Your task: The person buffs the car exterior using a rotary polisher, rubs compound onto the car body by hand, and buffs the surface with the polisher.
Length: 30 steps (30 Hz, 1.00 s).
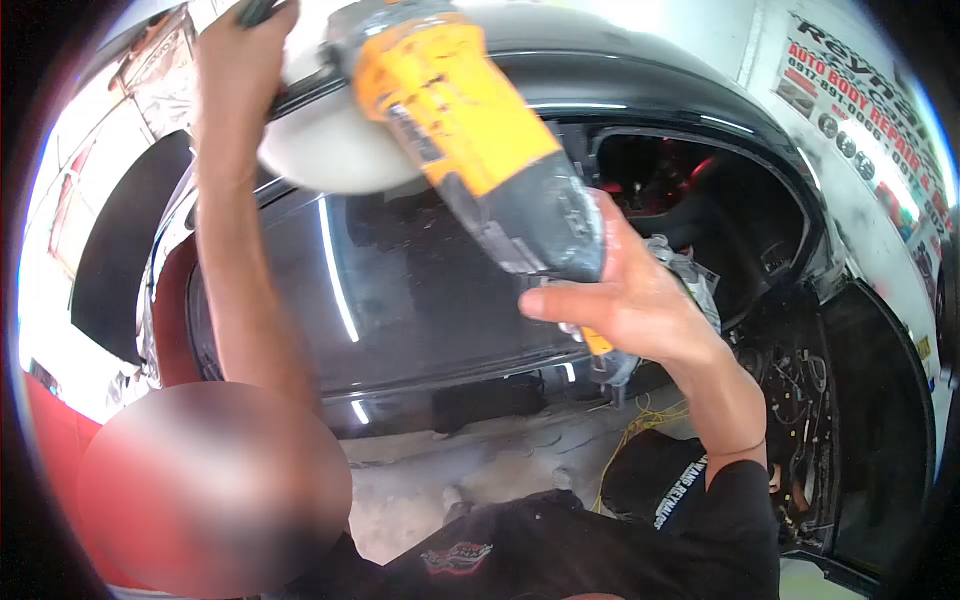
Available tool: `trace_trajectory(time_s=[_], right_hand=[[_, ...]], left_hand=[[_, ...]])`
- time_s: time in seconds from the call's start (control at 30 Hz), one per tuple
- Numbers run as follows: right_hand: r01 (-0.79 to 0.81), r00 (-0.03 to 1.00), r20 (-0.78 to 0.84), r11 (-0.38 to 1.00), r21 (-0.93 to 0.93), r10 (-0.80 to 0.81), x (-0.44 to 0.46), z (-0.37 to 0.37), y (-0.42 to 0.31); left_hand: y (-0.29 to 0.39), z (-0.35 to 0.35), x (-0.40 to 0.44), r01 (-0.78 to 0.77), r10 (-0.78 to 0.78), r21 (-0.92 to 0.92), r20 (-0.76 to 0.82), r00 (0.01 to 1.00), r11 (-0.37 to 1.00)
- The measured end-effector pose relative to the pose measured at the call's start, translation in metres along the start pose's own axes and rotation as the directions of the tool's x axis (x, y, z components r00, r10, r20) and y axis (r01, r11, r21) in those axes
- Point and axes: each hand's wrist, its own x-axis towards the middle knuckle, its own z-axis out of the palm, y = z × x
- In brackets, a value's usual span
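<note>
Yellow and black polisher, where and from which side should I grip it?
Probably by the dark rear end, from the right, where the right hand holds it: the long polisher slants that end toward you, away from the white pad.

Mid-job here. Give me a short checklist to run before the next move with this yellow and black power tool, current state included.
1. Right hand secure on the power tool: ok, it holds the rear of the body.
2. Left hand closed on something: ok, around a dark part; how that joins the tool is out of frame.
3. White pad flat on the black panel: cannot tell, the contact is not clear.
4. Pad stopped: cannot tell from one still.
5. Yellow cord clear of the pad: ok, it lies on the floor.
6. Crumpled sheet clear of the pad: ok, it sits beyond the right hand.
</note>
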Motion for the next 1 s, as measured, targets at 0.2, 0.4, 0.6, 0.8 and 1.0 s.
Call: trace_trajectory(time_s=[0.2, 0.4, 0.6, 0.8, 1.0], right_hand=[[-0.027, 0.944, -0.319, 0.984, 0.175, 0.083, -0.062, -0.109, 0.020], [-0.051, 0.845, -0.521, 0.987, 0.151, 0.124, -0.107, -0.158, 0.052], [-0.044, 0.843, -0.529, 0.993, 0.108, 0.095, -0.108, -0.123, 0.070], [0.146, 0.981, -0.121, 0.989, -0.038, -0.150, -0.068, -0.023, 0.101], [-0.054, 0.991, 0.113, 0.993, -0.105, 0.065, -0.044, 0.049, 0.082]], left_hand=[[0.101, 0.184, 0.001, -0.321, 0.331, -0.148, 0.048, 0.942, 0.935], [0.171, 0.265, -0.059, -0.438, 0.457, -0.165, 0.106, 0.883, 0.884], [0.149, 0.205, -0.103, -0.061, 0.128, -0.359, 0.164, 0.978, 0.931], [0.029, 0.051, -0.118, -0.143, 0.122, -0.118, -0.169, 0.978, 0.983], [-0.035, -0.043, -0.133, 0.055, -0.137, -0.334, -0.227, 0.964, 0.941]])
